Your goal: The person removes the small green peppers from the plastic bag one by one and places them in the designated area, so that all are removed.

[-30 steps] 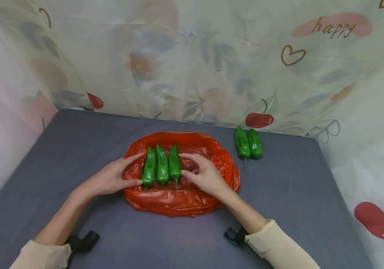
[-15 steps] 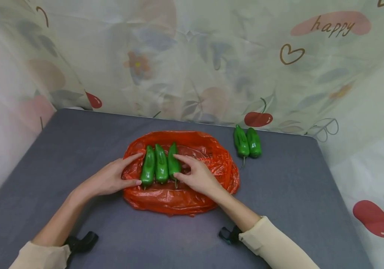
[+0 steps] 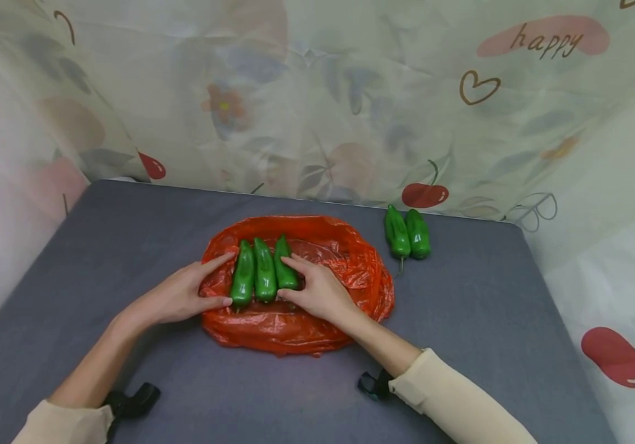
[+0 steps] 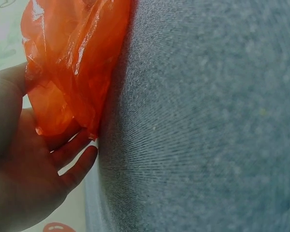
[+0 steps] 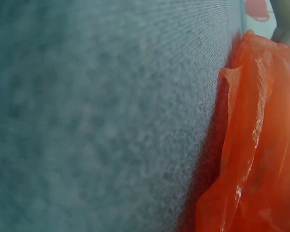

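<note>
Three green chili peppers stand side by side on an open red plastic bag in the head view. My left hand lies along the bag's left side, its thumb and index finger spread beside the leftmost pepper. In the left wrist view, that hand's fingers reach loosely behind the red plastic. My right hand holds the rightmost pepper of the row, with index finger and thumb over it; the pepper's lower end is hidden. The middle pepper lies between the two hands.
Two more green peppers lie side by side near the back edge of the grey table. A patterned curtain hangs behind the table. In the right wrist view, the crumpled bag fills the right side.
My right hand has moved left, from beside the rightmost pepper to over it, and that pepper has shifted slightly toward the other two. The left hand has stayed in place.
</note>
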Demonstrator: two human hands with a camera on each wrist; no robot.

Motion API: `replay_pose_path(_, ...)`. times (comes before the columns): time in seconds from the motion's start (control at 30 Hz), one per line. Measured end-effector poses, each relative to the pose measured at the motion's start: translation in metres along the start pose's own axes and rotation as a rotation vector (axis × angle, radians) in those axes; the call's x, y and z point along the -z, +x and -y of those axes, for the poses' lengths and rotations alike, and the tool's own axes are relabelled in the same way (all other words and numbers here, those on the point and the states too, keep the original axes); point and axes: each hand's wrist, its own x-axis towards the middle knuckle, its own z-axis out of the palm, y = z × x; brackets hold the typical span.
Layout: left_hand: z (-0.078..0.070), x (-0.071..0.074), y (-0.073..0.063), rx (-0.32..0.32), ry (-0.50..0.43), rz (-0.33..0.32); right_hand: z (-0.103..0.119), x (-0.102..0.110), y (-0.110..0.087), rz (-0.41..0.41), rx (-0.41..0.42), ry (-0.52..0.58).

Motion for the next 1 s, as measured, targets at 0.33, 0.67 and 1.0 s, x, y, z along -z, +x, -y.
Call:
replay_pose_path(0.33,0.0005,-0.0014,0.0,0.003,-0.007,0.001,0.0005,-0.0013,0.0031,-0.045,-0.053,-0.052)
replay_pose_path(0.67,-0.0003,-0.0012,-0.0015,0.01,-0.016,0.002,0.0014,0.0007,0.0019,-0.077,-0.095,0.015)
replay_pose_path(1.0,-0.0001,-0.0019,-0.0042,0.008,-0.017,-0.002,-0.0043,0.004,-0.0017,-0.061,-0.123,0.124)
